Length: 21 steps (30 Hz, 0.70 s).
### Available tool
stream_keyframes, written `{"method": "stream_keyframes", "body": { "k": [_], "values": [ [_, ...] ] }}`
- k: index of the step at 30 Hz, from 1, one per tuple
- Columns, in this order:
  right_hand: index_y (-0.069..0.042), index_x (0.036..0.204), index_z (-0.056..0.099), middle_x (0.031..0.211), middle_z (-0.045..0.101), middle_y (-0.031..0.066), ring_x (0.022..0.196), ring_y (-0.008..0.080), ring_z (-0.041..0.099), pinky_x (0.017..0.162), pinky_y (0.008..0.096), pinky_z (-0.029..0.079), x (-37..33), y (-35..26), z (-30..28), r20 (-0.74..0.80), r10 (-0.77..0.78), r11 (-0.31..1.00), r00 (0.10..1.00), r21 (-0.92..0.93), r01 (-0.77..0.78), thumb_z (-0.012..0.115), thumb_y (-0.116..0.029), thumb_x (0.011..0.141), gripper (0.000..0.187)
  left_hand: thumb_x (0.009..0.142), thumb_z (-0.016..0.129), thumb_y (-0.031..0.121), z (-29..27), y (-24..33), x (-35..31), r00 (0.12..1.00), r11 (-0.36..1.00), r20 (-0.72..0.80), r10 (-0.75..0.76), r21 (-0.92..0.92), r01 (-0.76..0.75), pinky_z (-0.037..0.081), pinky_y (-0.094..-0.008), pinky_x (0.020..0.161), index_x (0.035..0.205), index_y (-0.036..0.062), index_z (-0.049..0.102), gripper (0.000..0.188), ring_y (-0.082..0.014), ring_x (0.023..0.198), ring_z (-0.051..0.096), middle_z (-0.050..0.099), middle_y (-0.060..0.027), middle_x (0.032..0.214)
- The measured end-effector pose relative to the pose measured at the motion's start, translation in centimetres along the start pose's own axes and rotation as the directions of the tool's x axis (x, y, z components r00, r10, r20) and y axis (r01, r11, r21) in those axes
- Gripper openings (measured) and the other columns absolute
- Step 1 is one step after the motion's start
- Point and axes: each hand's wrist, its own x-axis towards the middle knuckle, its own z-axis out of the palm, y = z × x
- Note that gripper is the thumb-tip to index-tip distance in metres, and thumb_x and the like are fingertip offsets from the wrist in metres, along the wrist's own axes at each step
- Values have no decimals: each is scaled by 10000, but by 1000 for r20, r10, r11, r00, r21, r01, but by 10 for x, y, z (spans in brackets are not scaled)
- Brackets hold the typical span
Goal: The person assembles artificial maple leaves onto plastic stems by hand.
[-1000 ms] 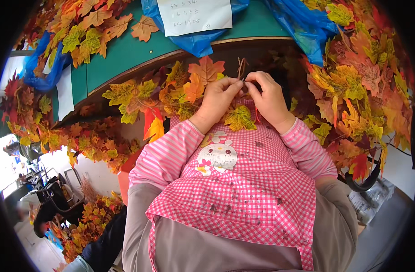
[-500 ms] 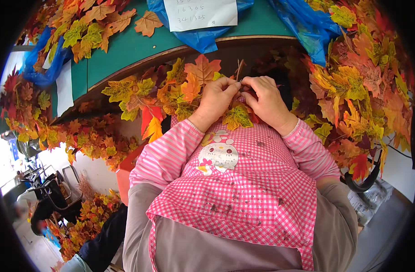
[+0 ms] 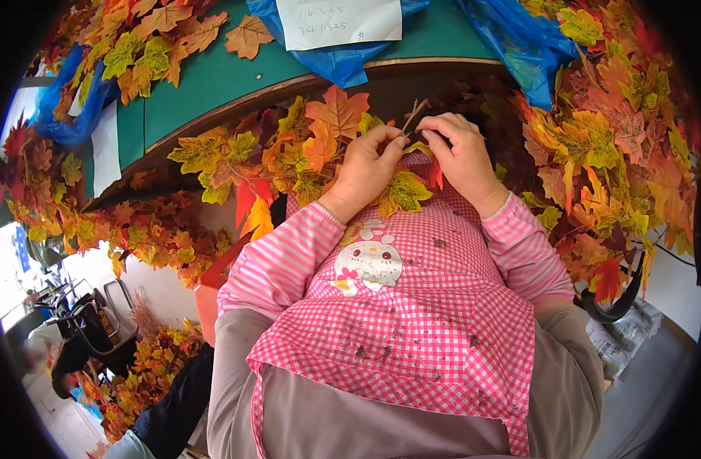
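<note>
The left hand [image 3: 370,164] has its thumb and finger pinched on the leafy twig, close to the foot of the brown stem [image 3: 414,113]. The right hand [image 3: 465,157] is just beside it, curled, with thumb and finger close together. I cannot tell if those tips hold anything, as the spot is too small to see well.

The stem pokes up past the fingertips, between the hands. A bunch of leaves [image 3: 337,111] sits past the left hand and out to its left. One yellow-green leaf [image 3: 402,193] hangs below the gap between the hands, over the pink apron [image 3: 396,329]. A red leaf [image 3: 435,173] hangs by the right hand's palm.

The twig looks very light, so two fingers should be enough to hold it up. The stem seems thin and a bit stiff, and it may bend and stay bent. The leaves look like soft, thin cloth. They should flop about and not slip much, but a hard tug might crease one or pull it off. The stem looks like the best place to hold, low down, away from the leaves.
</note>
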Motion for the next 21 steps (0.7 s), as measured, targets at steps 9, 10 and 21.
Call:
{"method": "stream_keyframes", "body": {
  "k": [9,10,21],
  "values": [
    [-36,963,635,880,629,98,866,293,598,756,370,452,0,6,7,43,21,997,999,72,-24,592,-51,853,119,890,611,106,2,4,-1,983,971,-71,169,185,-154,447,-278,577,911,-24,617,132,-126,634,551,600,-82,738],
    [-36,963,635,880,629,98,866,293,598,756,370,452,0,6,8,43,22,997,999,72,-25,592,-51,853,119,883,613,104,2,6,-1,983,966,-72,171,209,-152,452,-291,585,903,-24,616,129,-151,639,562,604,-96,742],
    [-68,907,641,845,601,45,873,245,552,840,380,392,2,-2,10,103,-174,961,979,-200,192,591,-55,812,108,866,606,81,0,2,1,949,893,-31,315,349,-285,472,-361,636,886,-18,606,102,-298,720,612,618,-162,797]
  ]
}}
